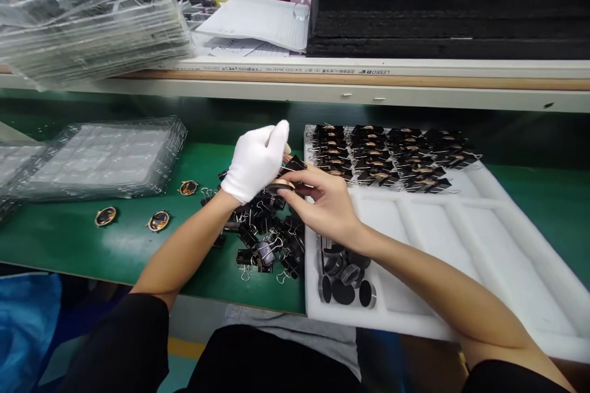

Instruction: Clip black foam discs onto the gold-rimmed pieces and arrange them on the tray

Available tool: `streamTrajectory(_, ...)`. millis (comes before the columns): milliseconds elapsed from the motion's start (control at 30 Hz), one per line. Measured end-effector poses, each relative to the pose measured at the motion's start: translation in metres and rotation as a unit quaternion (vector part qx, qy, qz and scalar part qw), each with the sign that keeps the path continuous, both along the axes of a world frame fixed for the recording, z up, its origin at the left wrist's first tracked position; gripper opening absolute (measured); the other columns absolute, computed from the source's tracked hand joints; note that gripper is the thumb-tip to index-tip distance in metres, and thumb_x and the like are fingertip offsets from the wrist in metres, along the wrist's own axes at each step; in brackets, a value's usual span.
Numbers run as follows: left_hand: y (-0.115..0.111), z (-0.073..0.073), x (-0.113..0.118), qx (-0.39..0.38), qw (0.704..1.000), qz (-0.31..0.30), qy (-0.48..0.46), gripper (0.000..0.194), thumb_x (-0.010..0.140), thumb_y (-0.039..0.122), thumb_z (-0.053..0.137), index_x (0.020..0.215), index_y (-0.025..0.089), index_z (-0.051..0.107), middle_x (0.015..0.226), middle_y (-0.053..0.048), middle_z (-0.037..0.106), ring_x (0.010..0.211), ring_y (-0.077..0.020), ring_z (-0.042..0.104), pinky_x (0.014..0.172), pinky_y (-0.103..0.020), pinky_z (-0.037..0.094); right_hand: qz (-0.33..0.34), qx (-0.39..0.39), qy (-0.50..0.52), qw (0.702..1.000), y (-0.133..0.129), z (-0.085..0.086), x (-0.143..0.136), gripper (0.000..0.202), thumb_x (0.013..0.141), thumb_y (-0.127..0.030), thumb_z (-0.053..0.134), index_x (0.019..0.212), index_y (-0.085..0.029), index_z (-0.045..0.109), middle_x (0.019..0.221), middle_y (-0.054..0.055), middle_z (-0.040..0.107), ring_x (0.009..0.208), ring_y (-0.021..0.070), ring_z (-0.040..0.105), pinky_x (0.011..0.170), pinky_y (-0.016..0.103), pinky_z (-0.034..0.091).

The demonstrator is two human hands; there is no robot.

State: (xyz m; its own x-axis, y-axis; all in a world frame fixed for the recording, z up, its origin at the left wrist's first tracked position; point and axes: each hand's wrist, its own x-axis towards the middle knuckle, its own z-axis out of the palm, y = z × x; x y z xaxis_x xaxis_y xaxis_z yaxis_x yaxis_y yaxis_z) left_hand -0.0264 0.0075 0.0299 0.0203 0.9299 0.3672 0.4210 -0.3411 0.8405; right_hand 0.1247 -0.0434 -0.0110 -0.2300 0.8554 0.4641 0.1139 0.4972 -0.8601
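Observation:
My left hand [258, 156], in a white glove, is closed around the wire handles of a black binder clip [295, 164]; its fingertips are partly hidden. My bare right hand [327, 202] pinches a round watch case with a black disc [280, 186], just below the clip. Whether the clip touches the case I cannot tell. Beneath both hands lies a heap of black binder clips [251, 236] on the green table. Black round discs [343, 291] fill a near-left compartment of the white foam tray [442, 245]. Rows of clipped watch cases [375, 156] stand at its far end.
Three loose watch cases [159, 221] lie on the green table [124, 252] at left. Behind them are stacked clear plastic trays [101, 156]. A shelf edge [258, 83] crosses the back, bearing more clear trays [92, 31], papers and black foam sheets [442, 12]. A person sits beyond.

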Motion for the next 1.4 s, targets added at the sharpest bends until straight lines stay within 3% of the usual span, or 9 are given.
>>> streamTrajectory(133,0.010,-0.004,-0.004,0.021,1.000,-0.009,0.014,0.043,0.098,0.031,0.055,0.056,0.021,0.056,0.058,0.001,0.061,0.060,-0.0131,0.056,0.063,-0.030,0.042,0.017,-0.018,-0.020,0.999,-0.005,0.001,0.001,0.015,0.093,-0.029,0.074,0.104,-0.025,0.083,0.109,0.009,0.077,0.099,0.0230,0.076,0.084,0.039,0.068)
streamTrajectory(267,0.023,-0.005,-0.016,0.075,0.997,0.015,-0.014,0.045,0.100,0.032,0.053,0.056,0.022,0.052,0.057,0.001,0.056,0.058,-0.0123,0.052,0.063,-0.029,0.044,-0.001,-0.030,0.035,0.999,-0.006,0.005,0.000,0.013,0.090,-0.027,0.077,0.102,-0.024,0.081,0.140,0.011,0.071,0.126,0.0268,0.070,0.096,0.042,0.066)
streamTrajectory(367,0.032,-0.006,-0.024,0.106,0.992,0.051,-0.038,0.049,0.103,0.033,0.051,0.054,0.022,0.049,0.054,0.002,0.052,0.054,-0.0117,0.049,0.061,-0.029,0.044,-0.041,-0.064,0.130,0.989,0.001,0.004,-0.002,0.013,0.090,-0.031,0.080,0.101,-0.024,0.078,0.116,0.008,0.078,0.107,0.0213,0.075,0.087,0.038,0.067)
streamTrajectory(467,0.035,-0.007,-0.024,0.121,0.988,0.086,-0.033,0.052,0.105,0.031,0.049,0.054,0.022,0.047,0.052,0.002,0.050,0.053,-0.0110,0.048,0.061,-0.028,0.044,-0.072,-0.074,0.159,0.982,0.008,-0.002,-0.005,0.018,0.089,-0.035,0.082,0.101,-0.024,0.076,0.100,0.003,0.079,0.091,0.0181,0.074,0.085,0.038,0.067)
streamTrajectory(767,0.033,-0.016,-0.012,0.103,0.986,0.124,-0.031,0.055,0.107,0.034,0.043,0.054,0.023,0.041,0.053,0.003,0.048,0.057,-0.0105,0.050,0.063,-0.033,0.041,-0.136,-0.045,0.109,0.984,0.011,-0.006,-0.010,0.026,0.085,-0.045,0.084,0.095,-0.024,0.072,0.094,0.003,0.076,0.085,0.0188,0.073,0.075,0.036,0.065)
streamTrajectory(1000,0.042,-0.021,-0.016,0.101,0.989,0.096,-0.050,0.064,0.107,0.057,0.044,0.051,0.025,0.042,0.052,0.002,0.045,0.061,-0.0089,0.039,0.065,-0.037,0.034,-0.123,-0.062,0.121,0.983,0.013,-0.011,-0.010,0.022,0.086,-0.040,0.083,0.097,-0.026,0.069,0.102,0.004,0.079,0.093,0.0203,0.076,0.081,0.038,0.066)
streamTrajectory(1200,0.042,-0.022,-0.009,0.075,0.990,0.112,-0.046,0.058,0.107,0.028,0.048,0.050,0.023,0.036,0.050,0.004,0.044,0.055,-0.0066,0.038,0.061,-0.033,0.035,-0.129,-0.075,0.100,0.984,0.018,-0.013,-0.012,0.027,0.088,-0.047,0.080,0.098,-0.027,0.065,0.105,0.004,0.078,0.096,0.0211,0.076,0.085,0.040,0.066)
streamTrajectory(1400,0.047,-0.027,-0.005,0.056,0.988,0.133,-0.048,0.057,0.106,0.019,0.050,0.049,0.022,0.042,0.047,0.005,0.044,0.053,-0.0054,0.040,0.060,-0.029,0.039,-0.129,-0.090,0.120,0.980,0.019,-0.015,-0.016,0.034,0.083,-0.052,0.084,0.093,-0.027,0.063,0.103,0.004,0.077,0.095,0.0206,0.076,0.089,0.040,0.067)
